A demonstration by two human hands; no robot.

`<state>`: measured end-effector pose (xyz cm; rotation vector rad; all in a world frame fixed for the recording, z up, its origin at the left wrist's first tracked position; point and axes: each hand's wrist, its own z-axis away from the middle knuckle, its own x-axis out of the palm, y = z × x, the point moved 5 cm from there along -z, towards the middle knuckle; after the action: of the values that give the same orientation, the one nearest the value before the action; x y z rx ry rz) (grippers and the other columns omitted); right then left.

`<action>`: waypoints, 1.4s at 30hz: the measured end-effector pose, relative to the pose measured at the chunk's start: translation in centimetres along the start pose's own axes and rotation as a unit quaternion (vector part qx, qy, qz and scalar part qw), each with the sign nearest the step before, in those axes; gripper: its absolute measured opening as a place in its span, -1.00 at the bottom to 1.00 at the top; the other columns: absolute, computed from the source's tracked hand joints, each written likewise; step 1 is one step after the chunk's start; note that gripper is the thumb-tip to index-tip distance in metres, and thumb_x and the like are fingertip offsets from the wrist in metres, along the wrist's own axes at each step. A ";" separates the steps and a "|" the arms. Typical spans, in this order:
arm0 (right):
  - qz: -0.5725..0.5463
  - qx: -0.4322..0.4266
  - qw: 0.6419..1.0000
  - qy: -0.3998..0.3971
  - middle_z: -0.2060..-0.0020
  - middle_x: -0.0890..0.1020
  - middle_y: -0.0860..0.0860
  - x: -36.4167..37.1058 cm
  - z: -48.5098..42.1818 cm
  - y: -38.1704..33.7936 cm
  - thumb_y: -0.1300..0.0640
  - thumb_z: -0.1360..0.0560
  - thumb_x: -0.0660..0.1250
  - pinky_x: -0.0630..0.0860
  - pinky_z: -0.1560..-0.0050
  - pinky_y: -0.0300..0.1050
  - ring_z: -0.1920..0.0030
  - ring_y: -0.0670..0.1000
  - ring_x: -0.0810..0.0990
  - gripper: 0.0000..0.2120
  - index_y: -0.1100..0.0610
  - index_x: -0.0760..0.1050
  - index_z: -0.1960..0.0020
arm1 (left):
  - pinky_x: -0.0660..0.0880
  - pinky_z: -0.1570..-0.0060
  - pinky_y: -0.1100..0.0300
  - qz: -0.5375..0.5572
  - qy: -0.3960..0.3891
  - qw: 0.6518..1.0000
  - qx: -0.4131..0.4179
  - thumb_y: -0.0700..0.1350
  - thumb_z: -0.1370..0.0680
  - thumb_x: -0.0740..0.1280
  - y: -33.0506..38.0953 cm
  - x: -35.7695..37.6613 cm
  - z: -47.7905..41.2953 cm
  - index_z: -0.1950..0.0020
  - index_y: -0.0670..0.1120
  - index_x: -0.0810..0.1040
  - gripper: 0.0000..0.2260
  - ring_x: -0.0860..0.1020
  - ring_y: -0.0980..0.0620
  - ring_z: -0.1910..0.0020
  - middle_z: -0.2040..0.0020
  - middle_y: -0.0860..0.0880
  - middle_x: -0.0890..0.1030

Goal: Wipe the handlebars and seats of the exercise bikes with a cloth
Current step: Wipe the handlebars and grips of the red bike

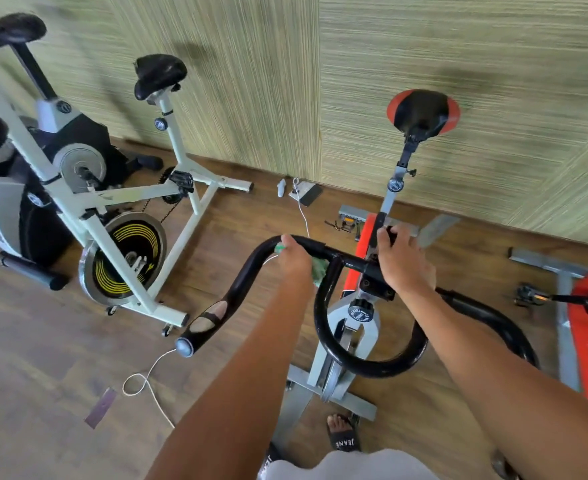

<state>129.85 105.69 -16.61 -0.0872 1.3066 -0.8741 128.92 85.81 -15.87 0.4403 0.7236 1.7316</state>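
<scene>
Head view: left hand [294, 259] clamps green cloth [318, 268] round handlebar [247, 271]; right hand [405, 261] grips its centre. Cloth likely soft, light; hold wrapped under palm. Handlebar rigid.

Your soft green cloth [318, 268] meets a glossy black metal handlebar [372, 371], its matt foam grip [192, 336] torn, above a smooth wood-grain floor [43, 358] and rough woven wall covering [389, 46].

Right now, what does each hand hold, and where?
The left hand grips a green cloth against the handlebar; the right hand grips the handlebar's centre.
</scene>
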 end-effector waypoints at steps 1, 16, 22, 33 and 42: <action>-0.002 0.005 1.000 0.012 -0.39 0.42 0.17 0.0 0.0 0.0 -0.22 -0.66 -0.12 0.39 -0.22 0.18 -0.35 0.24 0.45 -0.51 0.04 0.22 -0.43 | 0.42 -0.25 0.01 -0.013 0.002 1.000 -0.005 0.22 -0.66 -0.05 -0.1 0.6 -0.3 -0.41 -0.25 0.37 -0.39 0.52 -0.20 -0.23 -0.29 -0.17 0.51; 0.021 -0.010 0.998 0.056 -0.32 0.45 0.20 0.5 -0.6 0.1 -0.22 -0.67 -0.14 0.36 0.00 0.13 -0.22 0.28 0.52 -0.47 0.03 0.18 -0.51 | 0.57 -0.06 0.04 -0.405 -0.214 0.868 0.193 0.21 -0.67 -0.11 -0.4 1.6 2.3 0.06 -0.14 0.57 -0.41 0.63 -0.04 0.17 0.19 -0.09 0.62; 0.016 -0.012 0.998 0.058 -0.30 0.46 0.18 0.4 -0.2 0.1 -0.22 -0.67 -0.14 0.35 0.01 0.11 -0.20 0.27 0.53 -0.52 0.02 0.25 -0.42 | 0.55 -0.06 -0.27 -0.275 -0.131 0.939 0.159 0.36 -0.55 0.08 -5.6 -1.7 2.7 0.09 -0.12 0.54 -0.44 0.57 -0.15 0.21 0.19 -0.15 0.58; 0.010 0.002 0.998 0.065 -0.25 0.49 0.18 0.2 -0.1 0.0 -0.20 -0.66 -0.13 0.43 -0.09 0.16 -0.19 0.24 0.52 -0.54 0.05 0.29 -0.36 | 0.50 -0.16 -0.14 -0.398 -0.041 0.896 0.190 0.19 -0.67 -0.05 -3.5 0.3 2.7 -0.14 -0.23 0.52 -0.44 0.59 -0.28 -0.08 -0.04 -0.27 0.61; -0.002 -0.048 0.998 0.026 -0.44 0.32 0.20 0.5 -0.5 0.1 -0.11 -0.70 -0.10 0.44 -0.09 0.15 -0.42 0.21 0.35 -0.53 0.12 0.22 -0.47 | 0.55 0.24 0.18 -0.040 0.154 0.985 0.061 0.11 -0.67 0.04 -12.0 -1.4 10.3 -0.03 -0.20 0.47 -0.60 0.55 -0.07 0.21 0.14 -0.19 0.56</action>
<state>129.49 105.67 -17.19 -0.1437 1.3979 -0.8213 144.54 88.84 -16.17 0.2237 1.0598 1.7037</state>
